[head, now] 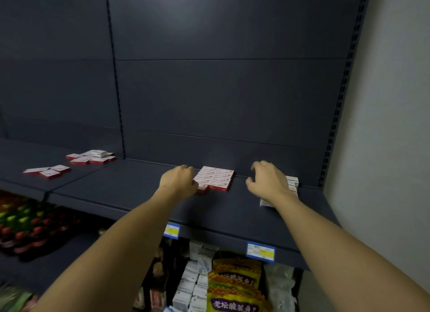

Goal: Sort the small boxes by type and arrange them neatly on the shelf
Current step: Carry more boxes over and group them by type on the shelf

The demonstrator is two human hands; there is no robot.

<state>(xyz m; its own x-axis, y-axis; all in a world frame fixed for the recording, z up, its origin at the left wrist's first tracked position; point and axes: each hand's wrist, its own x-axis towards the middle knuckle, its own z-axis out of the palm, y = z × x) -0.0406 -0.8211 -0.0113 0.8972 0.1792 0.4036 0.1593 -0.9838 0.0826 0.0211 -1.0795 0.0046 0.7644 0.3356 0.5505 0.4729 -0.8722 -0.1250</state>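
At the far left of the frame, on the dark shelf (130,190), three red-and-white boxes (47,170) lie flat and loosely scattered. Just right of them and further back, near the upright divider, a looser heap of red-and-white boxes (92,157) sits partly stacked, some at angles.

Toward the middle of the frame the left hand (180,180) reaches over the shelf, palm down. Its fingers are curled in, and its knuckles and thumb side sit against the left edge of a tidy block of red-and-white boxes (215,177). One small red box (202,188) at the block's near-left corner lies directly under the fingertips; whether the fingers actually pinch it or only rest on it cannot be told, since the hand covers the contact. The block itself is laid in two neat columns close to the back panel.

Right of the block, across a bare strip of shelf, the right hand (267,181) hovers with fingers loosely bent and spread, holding nothing, thumb pointing toward the block. Behind and beneath its wrist a row of white boxes (292,183) runs front to back, mostly hidden by the hand and forearm; the nearest one shows a blue edge at the lower right of the wrist.

On the shelf's front lip hang two blue price tags (260,252) with yellow patches. Below, at the lower middle of the frame, yellow snack bags (235,281) and small white packets (193,276) fill the lower shelf.
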